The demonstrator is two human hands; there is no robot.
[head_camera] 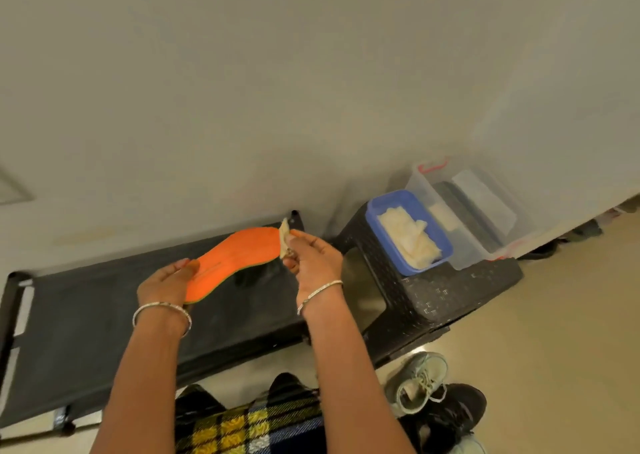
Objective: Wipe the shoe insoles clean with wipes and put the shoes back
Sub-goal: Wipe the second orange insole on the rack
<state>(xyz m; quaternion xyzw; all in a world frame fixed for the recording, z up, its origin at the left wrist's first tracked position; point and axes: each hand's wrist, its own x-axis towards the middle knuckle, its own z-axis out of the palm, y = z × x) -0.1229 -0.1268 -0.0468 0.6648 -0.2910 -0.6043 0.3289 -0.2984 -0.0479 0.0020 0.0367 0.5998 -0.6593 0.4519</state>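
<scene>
left hand: your left hand (168, 282) grasps the heel end of the flat orange foam insole (235, 254), thumb on top, centre of the frame.
right hand: your right hand (313, 258) pinches a crumpled off-white wipe (284, 237) against the toe end of the insole, just right of centre.
insole place: held in the air over the black fabric shelf (104, 315), touching neither the shelf nor a shoe, toe end tilted up toward the wall.
step: wiping the top face, with the wipe at the toe tip now.
do it well: brace the heel firmly so the soft insole doesn't flop. drag the wipe in long passes along the length and press with flat fingers. refold to a fresh face once it looks soiled. the rim and underside likely need a pass too.
insoles: one in view.
wipes: one in hand. a pile of off-white wipes (410, 237) sits in the blue plastic tray (374, 221) right of centre, too bunched to count.
shoes: two clear at lower right, a pale green lace-up sneaker (419, 381) and a black sneaker (453, 412) touching it. a pale sliver at the bottom edge may be a third, can't tell.
other: one black woven-pattern plastic stool (450, 294) under the tray, one clear plastic box with red handles (491, 218) just behind the tray, two silver bangles (162, 306), one per wrist.
</scene>
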